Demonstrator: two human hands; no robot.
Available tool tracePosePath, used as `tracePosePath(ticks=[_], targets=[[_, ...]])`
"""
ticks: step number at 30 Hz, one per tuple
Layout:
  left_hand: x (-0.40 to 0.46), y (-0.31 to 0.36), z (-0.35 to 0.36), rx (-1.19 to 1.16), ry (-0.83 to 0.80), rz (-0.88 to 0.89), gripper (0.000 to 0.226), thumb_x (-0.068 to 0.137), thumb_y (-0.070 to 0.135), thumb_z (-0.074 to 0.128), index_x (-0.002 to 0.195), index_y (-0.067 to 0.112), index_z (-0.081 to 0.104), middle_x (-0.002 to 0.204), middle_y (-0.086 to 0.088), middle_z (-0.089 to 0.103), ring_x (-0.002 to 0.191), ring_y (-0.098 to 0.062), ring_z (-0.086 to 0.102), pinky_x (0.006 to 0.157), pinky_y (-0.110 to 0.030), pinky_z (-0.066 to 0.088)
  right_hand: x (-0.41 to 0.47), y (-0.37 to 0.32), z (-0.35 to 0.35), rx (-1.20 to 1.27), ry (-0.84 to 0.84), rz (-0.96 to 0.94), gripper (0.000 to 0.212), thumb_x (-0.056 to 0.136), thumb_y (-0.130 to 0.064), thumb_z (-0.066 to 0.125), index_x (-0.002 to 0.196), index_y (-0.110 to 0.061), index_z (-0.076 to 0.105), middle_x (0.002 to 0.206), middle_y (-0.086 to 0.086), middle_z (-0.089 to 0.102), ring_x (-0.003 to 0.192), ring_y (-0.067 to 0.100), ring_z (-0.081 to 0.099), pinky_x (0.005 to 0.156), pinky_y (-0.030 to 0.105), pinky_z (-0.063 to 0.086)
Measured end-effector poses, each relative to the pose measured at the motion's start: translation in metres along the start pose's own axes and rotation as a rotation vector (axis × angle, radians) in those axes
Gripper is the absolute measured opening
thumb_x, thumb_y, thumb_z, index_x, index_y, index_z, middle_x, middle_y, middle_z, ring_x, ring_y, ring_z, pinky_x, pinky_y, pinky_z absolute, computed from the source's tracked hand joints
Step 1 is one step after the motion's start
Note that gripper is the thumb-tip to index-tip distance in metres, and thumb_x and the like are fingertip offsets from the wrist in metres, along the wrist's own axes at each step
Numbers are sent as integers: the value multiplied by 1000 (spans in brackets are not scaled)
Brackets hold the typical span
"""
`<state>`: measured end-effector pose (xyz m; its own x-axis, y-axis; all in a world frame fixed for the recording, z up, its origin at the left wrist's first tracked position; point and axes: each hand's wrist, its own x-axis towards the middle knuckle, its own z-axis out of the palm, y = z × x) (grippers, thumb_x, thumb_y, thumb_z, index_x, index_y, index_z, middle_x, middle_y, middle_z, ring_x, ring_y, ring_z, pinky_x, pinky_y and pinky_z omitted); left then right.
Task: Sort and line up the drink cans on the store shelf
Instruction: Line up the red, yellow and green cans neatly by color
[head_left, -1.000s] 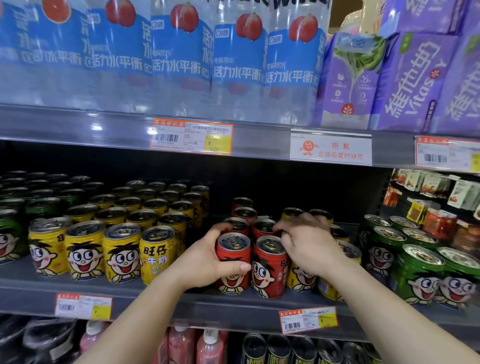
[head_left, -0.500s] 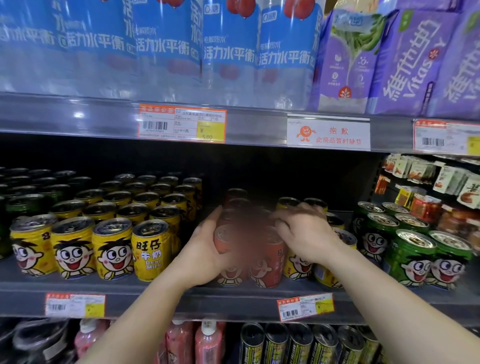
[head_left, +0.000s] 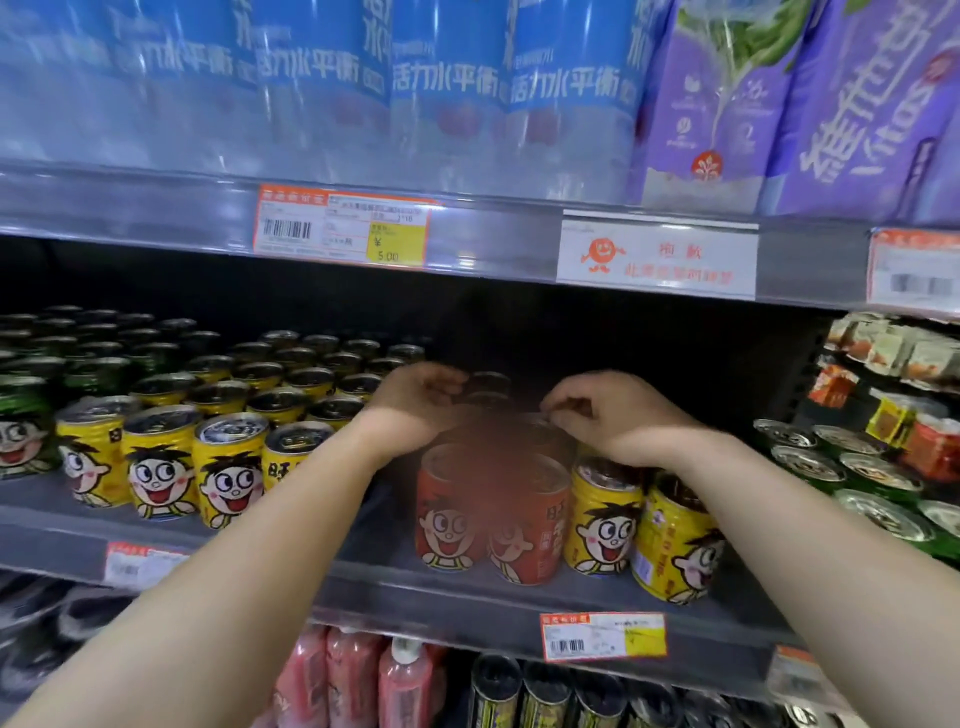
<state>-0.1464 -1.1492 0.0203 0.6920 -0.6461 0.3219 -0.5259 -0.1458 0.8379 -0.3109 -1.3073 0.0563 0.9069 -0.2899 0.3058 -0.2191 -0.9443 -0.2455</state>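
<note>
Two red drink cans (head_left: 449, 514) with a cartoon face stand at the front of the middle shelf (head_left: 395, 587), with more red cans (head_left: 488, 383) in a blurred row behind them. My left hand (head_left: 415, 402) reaches in over the row's left side, its fingers curled toward a rear red can. My right hand (head_left: 608, 423) hovers over the row's right side, fingertips curled by a can top. Blur hides whether either hand holds a can. Yellow cans (head_left: 602, 519) stand right of the red ones, under my right wrist.
Rows of yellow cans (head_left: 156, 467) fill the shelf to the left, with green cans (head_left: 21, 415) beyond them and more green cans (head_left: 857, 467) at the right. The upper shelf edge (head_left: 467, 244) hangs close above. Bottles and cans stand on the shelf below.
Both hands have left the two front red cans and moved up and deeper into the shelf, over the rear red cans. The camera has moved closer.
</note>
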Motion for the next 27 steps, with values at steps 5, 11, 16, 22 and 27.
tracePosePath(ticks=[5, 11, 16, 22, 27], targets=[[11, 0, 10, 96, -99, -67, 57, 70, 30, 81, 121, 16, 60, 111, 3, 64, 97, -9, 61, 85, -20, 44, 21, 23, 5, -6, 14, -106, 23, 90, -30, 60, 112, -27, 66, 110, -10, 63, 94, 6, 56, 71, 6, 36], [18, 1, 13, 133, -181, -133, 43, 79, 33, 72, 120, 23, 62, 115, 4, 64, 95, -6, 60, 78, -17, 43, 29, 34, 9, -11, -15, -135, 24, 89, -29, 62, 113, -26, 65, 109, -7, 64, 88, 3, 53, 67, 4, 34], [17, 1, 16, 111, -198, -158, 31, 84, 33, 66, 114, 27, 64, 114, 6, 64, 99, -7, 59, 85, -21, 42, 25, 33, 9, -20, -112, -96, 24, 94, -30, 53, 116, -31, 63, 117, -8, 64, 102, 9, 57, 83, 22, 43], [11, -1, 13, 23, -197, -183, 26, 89, 35, 60, 114, 30, 63, 112, 7, 64, 102, -9, 60, 92, -26, 46, 28, 18, 7, -56, -245, -47, 37, 100, -33, 37, 136, -31, 47, 137, -2, 53, 121, 17, 50, 96, 26, 41], [9, -9, 16, -139, -145, -209, 24, 93, 30, 55, 115, 26, 65, 106, 6, 66, 92, -5, 61, 72, -17, 46, 33, 3, 13, -68, -307, -35, 43, 102, -36, 31, 143, -28, 37, 149, 0, 39, 134, 20, 39, 104, 25, 32]])
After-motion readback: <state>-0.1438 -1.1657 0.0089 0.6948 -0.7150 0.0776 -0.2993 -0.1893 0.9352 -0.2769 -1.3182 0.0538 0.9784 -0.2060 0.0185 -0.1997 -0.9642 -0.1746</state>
